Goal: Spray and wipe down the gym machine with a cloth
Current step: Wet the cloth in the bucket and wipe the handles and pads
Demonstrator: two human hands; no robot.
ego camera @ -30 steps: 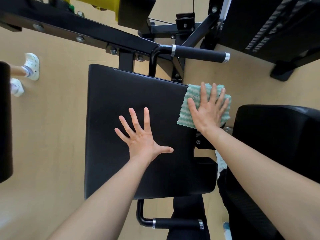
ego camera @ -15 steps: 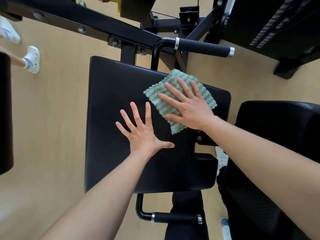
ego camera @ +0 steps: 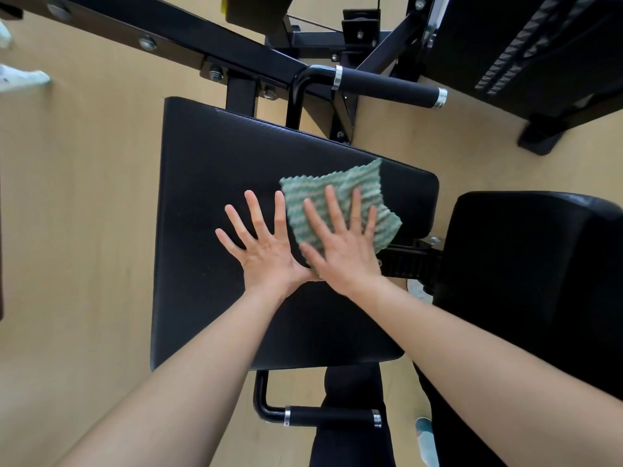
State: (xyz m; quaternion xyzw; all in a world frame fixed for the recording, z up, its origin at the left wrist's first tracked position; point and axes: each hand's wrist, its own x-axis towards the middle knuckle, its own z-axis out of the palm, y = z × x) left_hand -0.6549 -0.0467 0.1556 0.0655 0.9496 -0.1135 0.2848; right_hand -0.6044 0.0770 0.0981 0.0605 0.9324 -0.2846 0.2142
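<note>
Head view, reading from the left: at the far edge a blurred white shape (ego camera: 23,79) lies on the tan floor (ego camera: 84,214) (possibly a shoe, but it is too smeared to tell). A black frame beam (ego camera: 168,32) slants across the top. Next comes the gym machine's black pad (ego camera: 209,170), filling the middle. Your left hand (ego camera: 266,251) lies flat on it, palm down, fingers straight and spread; that grip is slack and holds nothing. Touching it at the thumb side, your right hand (ego camera: 344,254) presses the cloth (ego camera: 367,176) onto the right half of the pad. Its fingers are splayed straight over the fabric, so this grip is uncurled too, pressing rather than pinching. The green-and-white striped cloth sticks out past your fingertips and to the right of the hand, near the pad's right edge. Beyond the pad, an upper handle (ego camera: 387,87) with silver rings points right; a lower handle (ego camera: 332,416) sits at the pad's near edge. A second pad (ego camera: 539,264) fills the far right.
</note>
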